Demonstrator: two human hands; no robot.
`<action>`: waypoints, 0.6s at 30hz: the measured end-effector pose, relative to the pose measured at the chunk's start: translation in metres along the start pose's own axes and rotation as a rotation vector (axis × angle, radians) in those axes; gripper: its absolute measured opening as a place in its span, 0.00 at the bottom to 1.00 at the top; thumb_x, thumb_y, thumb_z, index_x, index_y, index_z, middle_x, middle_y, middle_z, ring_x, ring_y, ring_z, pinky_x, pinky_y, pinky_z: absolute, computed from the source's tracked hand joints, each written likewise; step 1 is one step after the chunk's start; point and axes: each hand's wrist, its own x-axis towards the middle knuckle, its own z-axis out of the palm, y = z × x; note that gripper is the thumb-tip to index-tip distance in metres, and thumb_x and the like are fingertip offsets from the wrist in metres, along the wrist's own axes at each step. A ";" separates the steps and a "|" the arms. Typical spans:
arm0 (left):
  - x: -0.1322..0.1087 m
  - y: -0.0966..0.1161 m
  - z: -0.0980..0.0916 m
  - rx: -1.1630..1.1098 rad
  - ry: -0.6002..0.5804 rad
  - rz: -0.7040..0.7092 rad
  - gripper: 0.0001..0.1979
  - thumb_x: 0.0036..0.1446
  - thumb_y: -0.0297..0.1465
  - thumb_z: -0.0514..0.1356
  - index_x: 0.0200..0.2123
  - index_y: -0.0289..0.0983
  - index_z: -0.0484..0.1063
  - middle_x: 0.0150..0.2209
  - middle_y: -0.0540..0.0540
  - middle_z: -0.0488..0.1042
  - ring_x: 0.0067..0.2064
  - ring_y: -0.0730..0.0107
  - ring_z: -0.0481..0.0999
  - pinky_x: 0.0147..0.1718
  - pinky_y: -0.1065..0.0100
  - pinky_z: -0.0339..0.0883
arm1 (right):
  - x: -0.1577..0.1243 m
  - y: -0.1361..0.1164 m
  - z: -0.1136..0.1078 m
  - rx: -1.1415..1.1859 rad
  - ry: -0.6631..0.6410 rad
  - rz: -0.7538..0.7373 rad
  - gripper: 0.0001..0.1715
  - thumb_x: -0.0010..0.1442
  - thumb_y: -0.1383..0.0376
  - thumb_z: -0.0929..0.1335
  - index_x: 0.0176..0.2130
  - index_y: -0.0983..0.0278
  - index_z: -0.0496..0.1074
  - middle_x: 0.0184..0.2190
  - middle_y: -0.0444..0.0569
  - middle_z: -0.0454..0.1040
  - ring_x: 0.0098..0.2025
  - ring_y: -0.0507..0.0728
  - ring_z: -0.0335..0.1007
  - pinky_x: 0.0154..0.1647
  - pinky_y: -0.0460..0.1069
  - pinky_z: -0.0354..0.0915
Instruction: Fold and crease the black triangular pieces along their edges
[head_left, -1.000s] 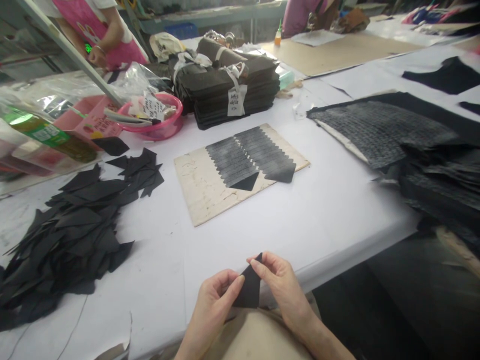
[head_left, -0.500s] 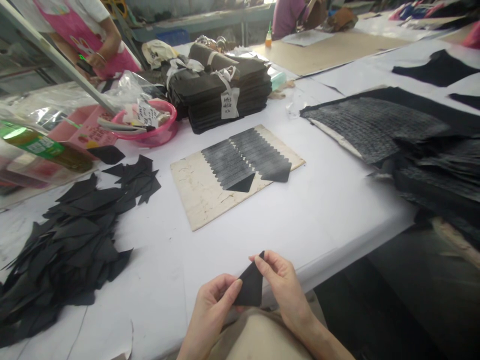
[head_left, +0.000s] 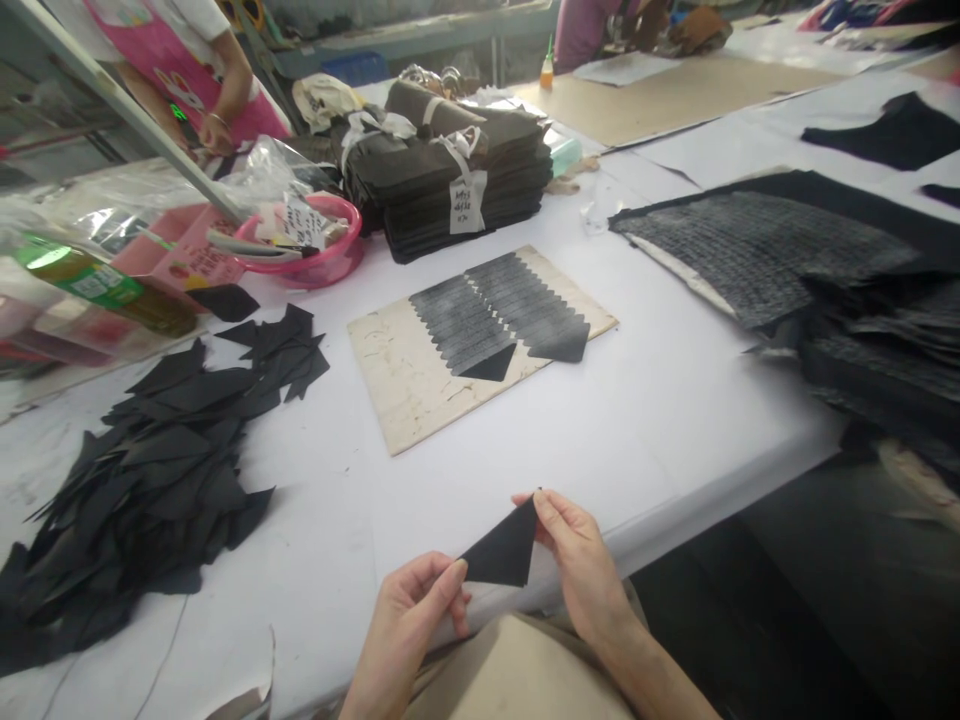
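Note:
A small black fabric piece point(head_left: 504, 548), triangular in outline, is stretched between my hands above the table's near edge. My left hand point(head_left: 426, 598) pinches its left corner between thumb and fingers. At the top right corner, my right hand point(head_left: 571, 535) grips it the same way. Beyond them lies a cream board point(head_left: 405, 400) bearing two rows of overlapping dark pointed pieces point(head_left: 480, 315). To the left spreads a loose heap of black fabric pieces point(head_left: 157, 490), several of them with pointed corners.
A pink basin point(head_left: 330, 255) and a drink bottle point(head_left: 105, 285) stand at the back left. Behind the board sits a tied stack of dark fabric point(head_left: 465, 180). Dark textured fabric point(head_left: 765, 240) covers the right side. A person in a pink apron point(head_left: 172, 60) works across the table.
My hands have moved apart, my left hand to the left, and the fabric piece now shows as a wider triangle. The view has shifted slightly.

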 end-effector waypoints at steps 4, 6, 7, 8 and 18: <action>0.003 -0.003 -0.003 -0.035 0.047 -0.007 0.22 0.54 0.49 0.63 0.23 0.36 0.68 0.17 0.48 0.70 0.32 0.64 0.73 0.41 0.69 0.63 | 0.002 -0.002 -0.001 0.017 -0.021 0.009 0.20 0.58 0.50 0.71 0.38 0.65 0.77 0.32 0.47 0.75 0.35 0.55 0.68 0.40 0.49 0.63; 0.006 -0.005 -0.005 -0.044 0.077 0.000 0.22 0.54 0.49 0.63 0.23 0.36 0.68 0.17 0.49 0.71 0.32 0.63 0.73 0.41 0.69 0.63 | 0.005 -0.004 -0.002 0.013 -0.008 0.018 0.18 0.56 0.51 0.73 0.35 0.65 0.76 0.31 0.46 0.75 0.34 0.54 0.68 0.41 0.49 0.63; 0.007 -0.005 -0.006 -0.044 0.088 0.012 0.22 0.54 0.50 0.63 0.23 0.36 0.68 0.17 0.48 0.71 0.33 0.62 0.73 0.41 0.68 0.63 | 0.006 -0.005 -0.003 0.005 0.006 0.020 0.18 0.54 0.52 0.74 0.34 0.65 0.76 0.30 0.46 0.75 0.33 0.54 0.68 0.41 0.49 0.64; 0.007 -0.005 -0.007 -0.040 0.092 0.028 0.22 0.55 0.50 0.62 0.24 0.36 0.68 0.18 0.48 0.71 0.34 0.62 0.73 0.41 0.68 0.63 | 0.008 -0.006 -0.004 -0.005 0.020 0.018 0.18 0.53 0.52 0.75 0.34 0.65 0.76 0.31 0.46 0.75 0.33 0.54 0.68 0.42 0.49 0.64; 0.024 -0.007 -0.006 -0.418 0.003 0.125 0.27 0.58 0.52 0.59 0.43 0.32 0.73 0.28 0.44 0.75 0.25 0.71 0.71 0.33 0.68 0.65 | 0.017 -0.003 0.004 0.034 0.013 0.092 0.24 0.48 0.51 0.77 0.39 0.63 0.75 0.34 0.49 0.78 0.36 0.58 0.74 0.42 0.52 0.69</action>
